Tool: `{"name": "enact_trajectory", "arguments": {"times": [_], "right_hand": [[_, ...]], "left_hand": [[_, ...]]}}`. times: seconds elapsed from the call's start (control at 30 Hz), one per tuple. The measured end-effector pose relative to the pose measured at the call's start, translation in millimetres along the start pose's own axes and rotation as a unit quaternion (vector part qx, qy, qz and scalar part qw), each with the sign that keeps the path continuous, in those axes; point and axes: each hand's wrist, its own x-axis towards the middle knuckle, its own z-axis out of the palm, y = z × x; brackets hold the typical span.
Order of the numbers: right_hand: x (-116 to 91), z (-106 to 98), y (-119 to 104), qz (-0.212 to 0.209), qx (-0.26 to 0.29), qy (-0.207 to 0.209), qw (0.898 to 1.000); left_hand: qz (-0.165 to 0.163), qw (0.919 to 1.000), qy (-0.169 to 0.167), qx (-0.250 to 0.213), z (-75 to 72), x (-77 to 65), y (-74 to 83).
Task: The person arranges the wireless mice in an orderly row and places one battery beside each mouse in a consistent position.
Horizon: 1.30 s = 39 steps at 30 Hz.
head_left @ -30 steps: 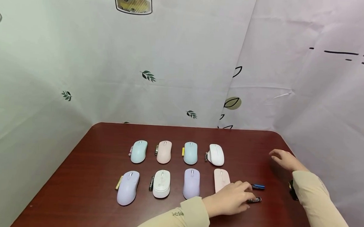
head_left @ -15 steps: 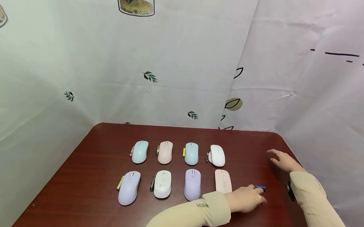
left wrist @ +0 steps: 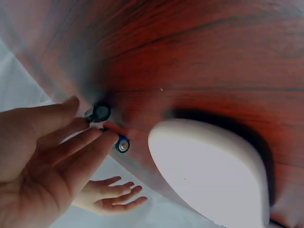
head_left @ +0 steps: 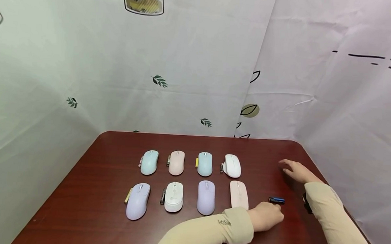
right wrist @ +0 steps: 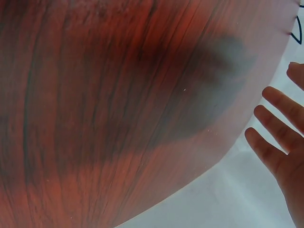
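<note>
In the head view my left hand is low over the table, just right of a pale pink computer mouse. Its thumb and fingers pinch a black battery, which the hand hides in the head view. Beyond the knuckles lies a blue-and-black battery; its blue end shows below the fingertips in the left wrist view. That view also has the pink mouse, large and whitish, at right. My right hand hovers near the table's right edge, fingers spread and holding nothing, as the right wrist view shows too.
Two rows of mice stand on the dark red table, among them a lilac mouse, a white mouse and a light blue mouse. Most have small batteries at their left side, such as a yellow battery. A patterned white curtain surrounds the table.
My left hand has moved right over the black battery and closed its fingers on it, covering it in the head view. My right hand has drifted left a little.
</note>
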Motion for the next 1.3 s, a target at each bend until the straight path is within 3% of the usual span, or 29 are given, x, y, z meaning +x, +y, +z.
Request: {"name": "enact_trajectory", "arguments": {"times": [0.13,0.3,0.57,0.73,0.9,1.07,1.2,1.3], "right_hand": [[2,2,-3,-0.004,-0.003,-0.004,1.0],[4,7,-2,-0.002,-0.011,-0.013,1.0],[0,14,-1,0.002,-0.009,-0.015,1.0],[0,13,-1,0.001,-0.007,-0.002,1.0],[4,13,-4,-0.005,-0.003,0.009,1.0],[5,14,-12,-0.012,0.006,0.017,1.0],[7,18,-20,-0.018,0.015,0.013,1.0],[12,18,-26,-0.03,0.016,0.015,0.999]], "left_hand": [[0.0,0.9991,0.043,0.0,0.5,4.4,3.4],[-0.001,0.9981,0.062,-0.006,2.2,7.7,9.2],[-0.007,0.9975,0.063,0.03,7.8,5.2,14.0],[-0.023,0.9962,0.061,0.058,8.6,-2.7,15.2],[-0.023,0.9959,0.066,0.057,10.7,-11.7,12.9],[-0.001,0.9954,0.078,0.056,14.0,-19.5,5.9],[0.034,0.9912,0.111,0.063,17.8,-25.8,-0.6],[0.043,0.986,0.141,0.078,20.2,-28.5,-3.4]]}}
